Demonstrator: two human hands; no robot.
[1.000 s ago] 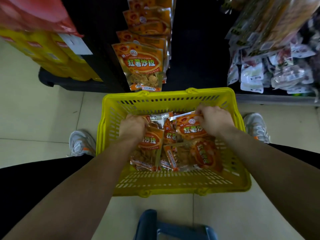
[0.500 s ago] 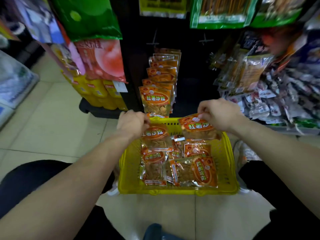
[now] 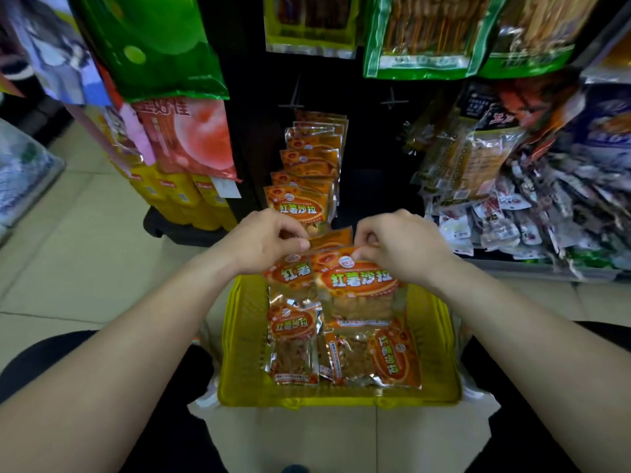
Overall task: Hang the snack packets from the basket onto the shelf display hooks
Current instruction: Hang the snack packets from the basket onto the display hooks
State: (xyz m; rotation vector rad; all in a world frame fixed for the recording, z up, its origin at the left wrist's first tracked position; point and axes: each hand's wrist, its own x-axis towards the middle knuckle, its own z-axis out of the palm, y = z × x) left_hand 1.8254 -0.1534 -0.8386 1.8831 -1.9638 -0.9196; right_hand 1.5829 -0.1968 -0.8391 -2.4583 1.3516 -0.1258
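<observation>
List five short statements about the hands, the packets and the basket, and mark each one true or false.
1. The left hand pinches an orange packet by its top edge. True.
2. The right hand holds nothing. False: it pinches the top of a second orange packet.
3. The basket is blue. False: it is yellow.
4. Loose packets of the same kind lie in the basket. True.
5. Hanging packets with the same orange label are on the shelf beyond the hands. True.
</observation>
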